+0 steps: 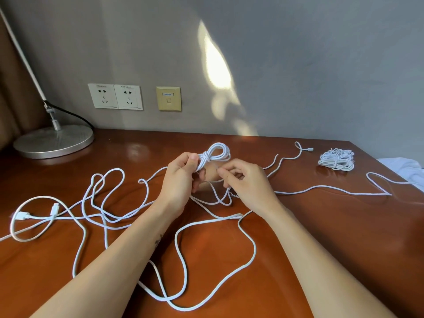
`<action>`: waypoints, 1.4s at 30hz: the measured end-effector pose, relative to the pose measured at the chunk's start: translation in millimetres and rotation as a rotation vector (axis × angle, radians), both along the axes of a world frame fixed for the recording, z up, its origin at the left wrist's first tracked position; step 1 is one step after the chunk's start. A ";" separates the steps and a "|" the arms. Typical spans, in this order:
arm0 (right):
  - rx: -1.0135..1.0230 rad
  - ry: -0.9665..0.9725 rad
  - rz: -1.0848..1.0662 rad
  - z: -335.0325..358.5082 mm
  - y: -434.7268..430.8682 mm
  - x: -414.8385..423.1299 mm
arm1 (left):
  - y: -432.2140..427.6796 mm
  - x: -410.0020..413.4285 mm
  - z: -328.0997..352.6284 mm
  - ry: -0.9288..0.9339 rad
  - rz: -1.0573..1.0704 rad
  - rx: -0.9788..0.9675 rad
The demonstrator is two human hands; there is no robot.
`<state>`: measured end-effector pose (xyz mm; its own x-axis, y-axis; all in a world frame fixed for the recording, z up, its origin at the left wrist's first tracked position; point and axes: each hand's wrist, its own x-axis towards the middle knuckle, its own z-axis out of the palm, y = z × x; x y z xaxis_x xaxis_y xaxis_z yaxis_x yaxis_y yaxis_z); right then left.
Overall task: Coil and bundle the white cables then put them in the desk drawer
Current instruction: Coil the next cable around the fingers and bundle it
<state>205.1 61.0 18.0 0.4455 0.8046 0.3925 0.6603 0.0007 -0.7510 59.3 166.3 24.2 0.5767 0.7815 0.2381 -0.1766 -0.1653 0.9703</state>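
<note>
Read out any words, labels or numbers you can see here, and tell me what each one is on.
No text here can be read.
Left wall socket: tiny print along the top, too small to read.
Right wall socket: the same tiny print, unreadable.
Beige network plate: small blue and white sticker, blurred.

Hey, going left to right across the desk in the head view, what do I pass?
Lamp base, left hand gripping a small coil, right hand pinching its loose tail, finished cable bundle, white cloth.
</note>
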 end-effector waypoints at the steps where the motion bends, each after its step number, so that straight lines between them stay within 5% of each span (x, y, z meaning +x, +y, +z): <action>1: -0.002 -0.016 0.009 -0.3 -0.3 -1.4 | 1.5 0.4 -0.5 0.000 0.027 -0.014; 9: 0.030 -0.189 -0.061 -2.9 3.8 -3.3 | 10.4 2.3 -4.8 0.106 0.197 0.002; 14: 0.190 -0.444 -0.104 -5.0 8.9 0.2 | 17.0 2.8 -11.3 0.269 0.344 0.366; 24: 0.204 -0.277 -0.066 -6.3 9.6 -4.9 | 6.1 3.5 -15.5 0.448 0.363 0.689; 33: 0.204 0.012 -0.172 1.7 6.3 -6.2 | 4.8 4.5 -18.6 0.276 0.149 0.683; 42: 0.188 0.000 -0.185 3.7 4.9 -4.9 | -3.8 1.5 -13.2 0.295 0.048 0.581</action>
